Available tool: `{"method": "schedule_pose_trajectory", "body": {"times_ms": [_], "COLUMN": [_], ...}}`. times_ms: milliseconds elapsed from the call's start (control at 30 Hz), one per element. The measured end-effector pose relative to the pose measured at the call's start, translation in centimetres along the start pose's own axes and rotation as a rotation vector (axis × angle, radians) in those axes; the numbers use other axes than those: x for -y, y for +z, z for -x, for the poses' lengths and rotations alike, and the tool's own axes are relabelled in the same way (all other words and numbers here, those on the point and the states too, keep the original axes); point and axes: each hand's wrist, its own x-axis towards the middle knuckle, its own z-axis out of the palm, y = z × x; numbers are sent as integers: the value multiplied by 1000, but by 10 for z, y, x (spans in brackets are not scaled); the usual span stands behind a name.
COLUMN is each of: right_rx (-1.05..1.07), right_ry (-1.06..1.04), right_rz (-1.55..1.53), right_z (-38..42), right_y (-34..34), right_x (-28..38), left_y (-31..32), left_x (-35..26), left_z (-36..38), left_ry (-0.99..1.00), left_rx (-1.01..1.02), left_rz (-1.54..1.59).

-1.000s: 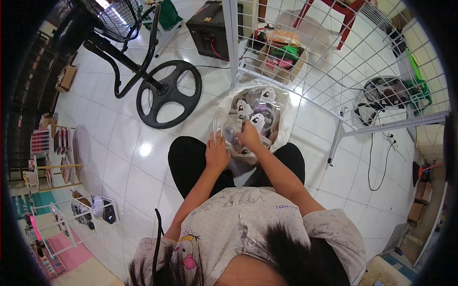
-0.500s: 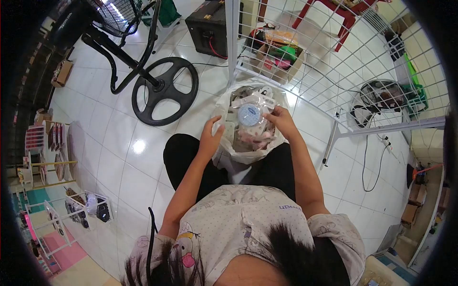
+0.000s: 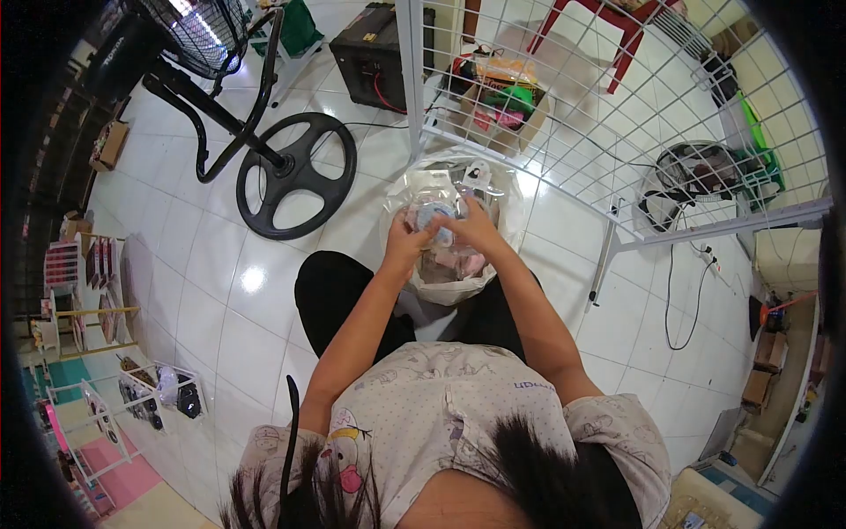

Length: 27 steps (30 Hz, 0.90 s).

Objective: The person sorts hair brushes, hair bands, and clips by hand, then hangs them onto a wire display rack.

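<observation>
A clear plastic packet with a round, light blue piece (image 3: 431, 214) in it lies between both hands over the bag. My left hand (image 3: 407, 243) grips its left side, fingers closed on the plastic. From the right, my right hand (image 3: 473, 227) holds the same packet, fingertips bent in over it. Beneath them a white plastic bag (image 3: 398, 196) stands open on the floor between my knees. Inside it lie several packaged items, among them pink pieces (image 3: 456, 262) near its front; the hands cover part of the contents.
A black fan with a round wheel-like base (image 3: 339, 183) stands left of the bag. Ahead are a black box (image 3: 374, 53) and a white wire rack (image 3: 599, 198). A carton of goods (image 3: 507, 110) sits behind the rack. Low shelves (image 3: 88, 291) line the left.
The packet has moved left and is now held in both hands. My left hand has left the bag's side and closed on it; my right hand has shifted left too.
</observation>
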Motion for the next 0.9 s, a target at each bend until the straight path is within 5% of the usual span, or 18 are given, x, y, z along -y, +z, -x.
{"method": "schedule_pose_trajectory", "body": {"times_ms": [133, 333, 533, 633, 733, 767, 900], "right_rx": [39, -120, -84, -73, 38, -15, -89], "right_ry": [-100, -433, -57, -185, -161, -340, -180], "right_rz": [-111, 111, -290, 27, -87, 223, 585], "right_z": [-16, -24, -23, -38, -35, -41, -52], "right_y": [0, 10, 0, 17, 54, 65, 104], "right_x": [-32, -46, -66, -108, -101, -103, -117], "left_y": [-4, -13, -59, -82, -100, -110, -124], "left_x": [-7, 3, -7, -27, -33, -28, -22], "left_z": [0, -7, -15, 4, 20, 22, 44], "left_ry": [-190, -110, 2, 57, 90, 62, 42], "left_rx": [-7, -65, -141, -166, -227, -297, -290], "left_rz": [326, 157, 354, 487, 465, 452, 516]}}
